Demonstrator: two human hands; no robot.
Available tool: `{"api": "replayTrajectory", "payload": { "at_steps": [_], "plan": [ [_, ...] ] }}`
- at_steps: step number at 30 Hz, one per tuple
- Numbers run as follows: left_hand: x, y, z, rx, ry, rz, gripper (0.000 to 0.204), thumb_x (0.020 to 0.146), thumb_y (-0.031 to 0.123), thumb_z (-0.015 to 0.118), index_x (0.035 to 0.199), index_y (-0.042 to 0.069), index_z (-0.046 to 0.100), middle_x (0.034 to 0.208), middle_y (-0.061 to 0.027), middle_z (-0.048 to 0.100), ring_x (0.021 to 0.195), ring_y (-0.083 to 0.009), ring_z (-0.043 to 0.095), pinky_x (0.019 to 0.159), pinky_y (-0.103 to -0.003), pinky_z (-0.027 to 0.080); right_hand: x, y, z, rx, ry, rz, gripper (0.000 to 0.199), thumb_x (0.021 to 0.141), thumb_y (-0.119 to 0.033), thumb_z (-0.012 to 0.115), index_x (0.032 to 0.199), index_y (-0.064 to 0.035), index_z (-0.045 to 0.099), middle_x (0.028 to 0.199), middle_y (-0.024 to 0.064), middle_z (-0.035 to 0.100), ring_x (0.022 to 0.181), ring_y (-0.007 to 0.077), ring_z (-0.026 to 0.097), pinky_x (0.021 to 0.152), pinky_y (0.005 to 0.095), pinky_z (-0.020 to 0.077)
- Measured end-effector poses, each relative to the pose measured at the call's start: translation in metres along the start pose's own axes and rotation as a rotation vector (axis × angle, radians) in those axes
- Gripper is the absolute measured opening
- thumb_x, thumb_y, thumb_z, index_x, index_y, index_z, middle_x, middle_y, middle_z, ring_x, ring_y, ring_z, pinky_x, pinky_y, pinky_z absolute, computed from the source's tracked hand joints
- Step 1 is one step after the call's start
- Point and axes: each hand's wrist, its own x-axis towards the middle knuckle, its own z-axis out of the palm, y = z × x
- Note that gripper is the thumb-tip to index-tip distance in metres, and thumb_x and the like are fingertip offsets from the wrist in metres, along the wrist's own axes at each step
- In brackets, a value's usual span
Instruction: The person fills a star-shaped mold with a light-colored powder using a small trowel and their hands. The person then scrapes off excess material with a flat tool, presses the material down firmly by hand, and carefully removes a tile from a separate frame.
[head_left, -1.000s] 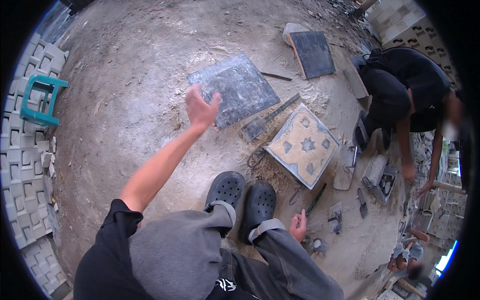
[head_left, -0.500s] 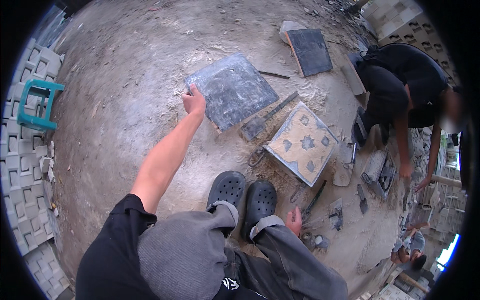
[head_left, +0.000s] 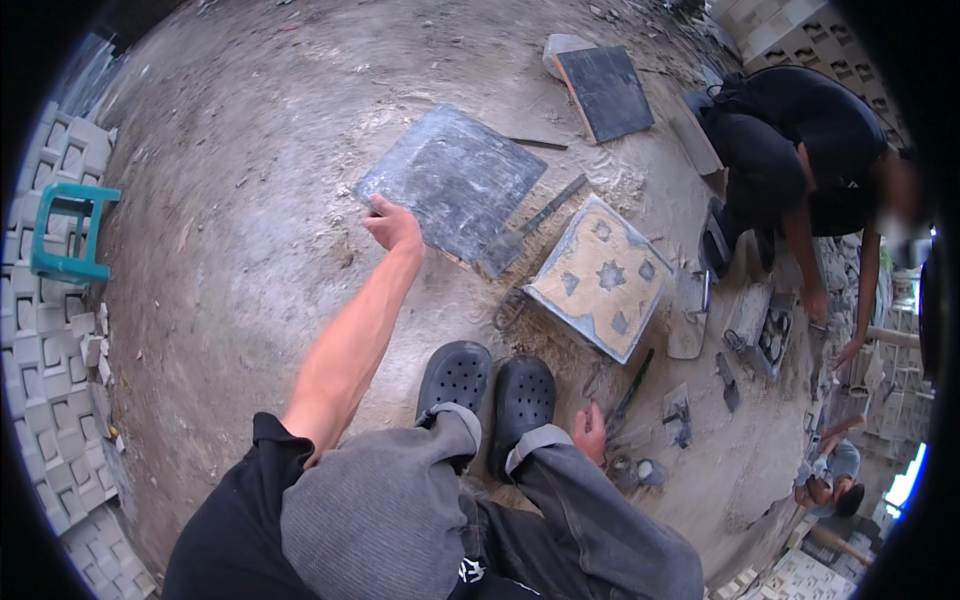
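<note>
My left hand (head_left: pixel 394 226) grips the near-left edge of a dusty, square grey board (head_left: pixel 455 170), thumb on top. The board lies by a flat-bladed trowel (head_left: pixel 512 243), whose blade is at the board's right edge. To the right sits a square mould or tile (head_left: pixel 604 268) with a sandy face and grey star-like patches, a wire loop (head_left: pixel 510 312) at its left corner. My right hand (head_left: pixel 590 434) is low beside my right knee, near a dark green-handled tool (head_left: pixel 634 385) and small round containers (head_left: pixel 638 471). Its fingers are partly hidden and blurred.
A dark square board (head_left: pixel 608 92) leans on a pale block at the back. At right, a person (head_left: pixel 800 150) in black crouches, hands low by a metal mould (head_left: pixel 762 335). A flat float (head_left: pixel 688 315) and small trowel (head_left: pixel 728 382) lie nearer. A teal stool (head_left: pixel 75 232) stands far left.
The grey board has turned slightly, and its right side is now closer to the trowel blade. My left hand has slid a little along its near edge. My right hand stays low by the knee.
</note>
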Motion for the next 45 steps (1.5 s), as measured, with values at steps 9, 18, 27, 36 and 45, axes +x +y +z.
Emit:
{"api": "replayTrajectory", "payload": {
  "at_steps": [9, 18, 27, 36, 45],
  "plan": [
    [-0.003, -0.006, -0.001, 0.001, -0.001, 0.05, 0.06, 0.099, 0.052, 0.044, 0.115, -0.006, 0.045, 0.11, -0.0259, 0.058, 0.102, -0.0407, 0.06, 0.087, -0.048, 0.047, 0.0, -0.004, 0.006, 0.044, 0.029, 0.07, 0.047, 0.094, -0.021, 0.058, 0.136, -0.0004, 0.054, 0.099, 0.0123, 0.068, 0.085, 0.0225, 0.064, 0.076, 0.035, 0.0508],
    [0.017, -0.003, -0.021, 0.179, 0.138, 0.794, 0.07, 0.091, 0.035, 0.066, 0.135, -0.007, 0.032, 0.138, -0.0224, 0.035, 0.132, -0.0379, 0.033, 0.109, -0.048, 0.029, -0.002, -0.019, 0.007, 0.04, 0.029, 0.032, 0.045, 0.094, -0.02, 0.058, 0.134, 0.0017, 0.055, 0.098, 0.0136, 0.067, 0.087, 0.0225, 0.064, 0.077, 0.034, 0.051],
    [-0.088, 0.087, -0.043, 0.262, -1.033, 1.756, 0.044, 0.093, 0.033, 0.064, 0.124, 0.004, 0.052, 0.122, -0.0145, 0.059, 0.118, -0.0291, 0.055, 0.104, -0.044, 0.038, 0.057, 0.031, -0.044, 0.068, 0.138, 0.011, 0.048, 0.094, -0.025, 0.061, 0.133, 0.0021, 0.056, 0.113, 0.0186, 0.069, 0.104, 0.026, 0.065, 0.092, 0.0342, 0.0491],
    [-0.149, 0.114, -0.025, 1.348, -1.676, 1.09, 0.073, 0.094, 0.049, 0.057, 0.133, -0.01, 0.041, 0.131, -0.0292, 0.051, 0.121, -0.0381, 0.054, 0.104, -0.043, 0.045, 0.121, -0.03, -0.039, 0.508, -0.139, 0.61, 0.062, 0.098, -0.061, 0.042, 0.12, -0.0054, 0.062, 0.097, 0.0038, 0.065, 0.087, 0.0149, 0.061, 0.076, 0.0322, 0.0494],
    [-0.147, -0.015, -0.048, 1.263, -1.593, 0.775, 0.115, 0.078, 0.06, 0.071, 0.146, -0.014, 0.015, 0.145, -0.037, 0.033, 0.136, -0.0432, 0.039, 0.115, -0.044, 0.033, 0.098, -0.035, 0.002, 0.652, -0.19, 0.218, 0.066, 0.09, -0.046, 0.07, 0.134, -0.0044, 0.044, 0.118, 0.0046, 0.06, 0.094, 0.0126, 0.058, 0.081, 0.03, 0.0478]
  ]
}}
